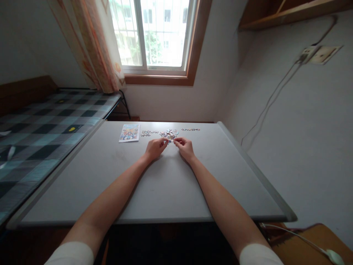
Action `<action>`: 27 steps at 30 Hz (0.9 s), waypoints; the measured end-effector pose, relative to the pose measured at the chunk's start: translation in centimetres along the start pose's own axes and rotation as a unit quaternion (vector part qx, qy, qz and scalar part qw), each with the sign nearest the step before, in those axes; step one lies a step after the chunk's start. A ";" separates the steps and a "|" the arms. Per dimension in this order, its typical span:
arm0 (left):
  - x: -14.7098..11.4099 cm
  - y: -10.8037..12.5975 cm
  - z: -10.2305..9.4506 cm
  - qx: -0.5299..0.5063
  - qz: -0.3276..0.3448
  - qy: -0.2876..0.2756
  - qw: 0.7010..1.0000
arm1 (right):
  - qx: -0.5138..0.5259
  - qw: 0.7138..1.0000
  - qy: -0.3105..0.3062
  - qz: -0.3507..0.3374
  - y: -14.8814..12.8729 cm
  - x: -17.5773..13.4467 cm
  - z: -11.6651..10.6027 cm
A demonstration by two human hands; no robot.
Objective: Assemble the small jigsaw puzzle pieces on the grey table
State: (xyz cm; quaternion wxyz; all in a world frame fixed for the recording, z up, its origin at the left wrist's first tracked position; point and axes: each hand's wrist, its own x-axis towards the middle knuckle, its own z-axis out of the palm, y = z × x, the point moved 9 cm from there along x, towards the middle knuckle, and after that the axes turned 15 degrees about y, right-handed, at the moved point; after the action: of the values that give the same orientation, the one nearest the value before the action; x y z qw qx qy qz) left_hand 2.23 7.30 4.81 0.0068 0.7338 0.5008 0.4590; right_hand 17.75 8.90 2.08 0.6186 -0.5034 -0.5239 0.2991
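Note:
A heap of small multicoloured jigsaw puzzle pieces (169,134) lies toward the far side of the grey-white table (165,184). At its near edge my left hand (156,148) is closed, thumb and fingertips pinching at a puzzle piece. My right hand (185,147) faces it from the other side, also pinched at a small piece; the fingertips of the two hands are close together. Short rows of pieces (149,132) lie left of the heap, and one more row (191,129) lies to its right. Farther left is a printed picture sheet (129,133).
A bed with a checked sheet (55,114) runs along the table's left side. Behind the table are a window (162,36) and a patterned curtain (93,44). A cable (264,110) hangs from a wall socket (321,54) at right, above a wooden stool (317,243).

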 end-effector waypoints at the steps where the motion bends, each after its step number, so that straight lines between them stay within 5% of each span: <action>1: 0.0 0.0 0.0 0.001 0.000 0.001 1.000 | -0.004 1.000 -0.001 -0.001 -0.1 0.0 0.0; 13: 0.0 0.0 -0.1 0.028 0.004 0.001 1.000 | -0.085 0.994 -0.014 -0.059 -1.2 -0.6 0.1; 27: -0.3 0.3 0.7 0.044 0.027 -0.035 0.998 | -0.236 0.954 -0.051 -0.180 -2.3 -0.8 0.2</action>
State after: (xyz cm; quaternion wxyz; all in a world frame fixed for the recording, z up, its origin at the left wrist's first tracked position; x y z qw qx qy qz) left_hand 2.88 7.21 4.38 -0.0203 0.7622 0.4997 0.4110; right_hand 17.01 7.52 3.97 0.4981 -0.5167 -0.6922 0.0760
